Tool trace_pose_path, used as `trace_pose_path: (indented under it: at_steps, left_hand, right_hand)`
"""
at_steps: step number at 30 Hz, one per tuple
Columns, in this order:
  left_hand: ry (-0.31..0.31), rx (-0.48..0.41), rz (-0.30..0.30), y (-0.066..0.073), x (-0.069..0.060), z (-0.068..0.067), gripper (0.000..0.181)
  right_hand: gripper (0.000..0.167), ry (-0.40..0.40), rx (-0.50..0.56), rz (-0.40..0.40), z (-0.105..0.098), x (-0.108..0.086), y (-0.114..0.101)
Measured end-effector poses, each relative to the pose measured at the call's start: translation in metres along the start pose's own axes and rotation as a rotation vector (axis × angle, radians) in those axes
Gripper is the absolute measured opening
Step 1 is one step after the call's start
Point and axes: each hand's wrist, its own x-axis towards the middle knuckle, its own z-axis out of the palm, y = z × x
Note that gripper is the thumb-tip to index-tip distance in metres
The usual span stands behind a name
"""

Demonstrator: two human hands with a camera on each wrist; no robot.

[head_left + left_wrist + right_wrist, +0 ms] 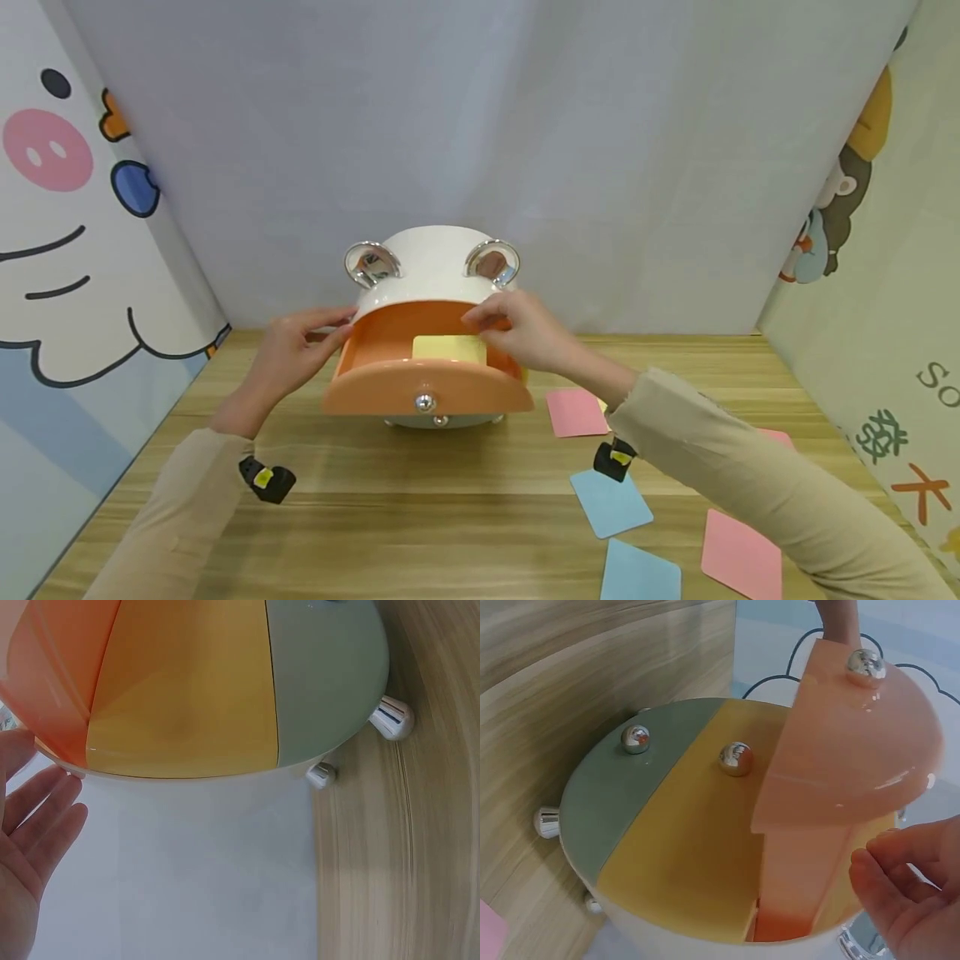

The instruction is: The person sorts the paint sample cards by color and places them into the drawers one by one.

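Observation:
A small rounded chest of drawers (433,258), white-shelled with silver ring-shaped ears, stands on the table. Its orange top drawer (427,387) is pulled out, and a yellow card (450,348) lies inside. My left hand (288,354) touches the chest's left side by the drawer, fingers fairly straight in the left wrist view. Over the drawer's right part is my right hand (521,329), thumb and fingertips close together near the card. Nothing shows between those fingertips in the right wrist view. Below, the yellow drawer (697,832) and green drawer (630,780) are closed.
On the table's right side lie pink cards (577,412) and blue cards (611,502), some partly under my right forearm. A plain pale curtain (600,167) hangs behind the chest. Cartoon-printed panels (75,275) flank the table.

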Motion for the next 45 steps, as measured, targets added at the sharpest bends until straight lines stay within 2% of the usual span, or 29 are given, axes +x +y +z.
trace_pose_path:
  at_steps: [3,6,12,17,22,26,29,35,40,45]
  left_hand:
    - [0.002,-0.004,0.000,0.000,0.000,0.000,0.025]
    - [0.003,-0.005,0.001,0.000,-0.001,0.000,0.025]
    - [-0.002,-0.008,0.001,0.000,-0.001,0.000,0.025]
    - [0.002,0.001,0.001,-0.001,-0.001,0.001,0.025]
    - [0.004,0.011,-0.001,0.000,-0.002,0.001,0.025]
    - [0.011,0.019,-0.005,0.001,-0.002,0.001,0.025]
    - [0.019,0.012,-0.001,0.002,-0.002,0.001,0.025]
    - [0.029,0.003,0.003,0.001,-0.001,0.001,0.025]
    - [0.031,0.004,0.001,0.002,-0.002,0.000,0.025]
    - [0.022,-0.007,-0.002,0.003,-0.001,0.000,0.025]
  right_hand:
    - [0.022,0.018,0.064,-0.013,-0.006,-0.001,0.002]
    - [0.022,0.031,0.121,0.008,-0.016,-0.005,0.005]
    - [0.024,0.061,0.121,0.099,-0.045,-0.025,0.024]
    - [0.029,0.068,0.084,0.220,-0.071,-0.049,0.055]
    - [0.037,0.057,0.081,0.334,-0.097,-0.084,0.094]
    - [0.042,0.046,0.105,0.370,-0.113,-0.114,0.125]
    - [0.045,0.019,0.055,0.391,-0.121,-0.134,0.143]
    - [0.054,-0.062,-0.103,0.432,-0.128,-0.166,0.176]
    - [0.060,-0.122,-0.183,0.426,-0.117,-0.196,0.202]
    - [0.066,-0.141,-0.150,0.404,-0.101,-0.221,0.218]
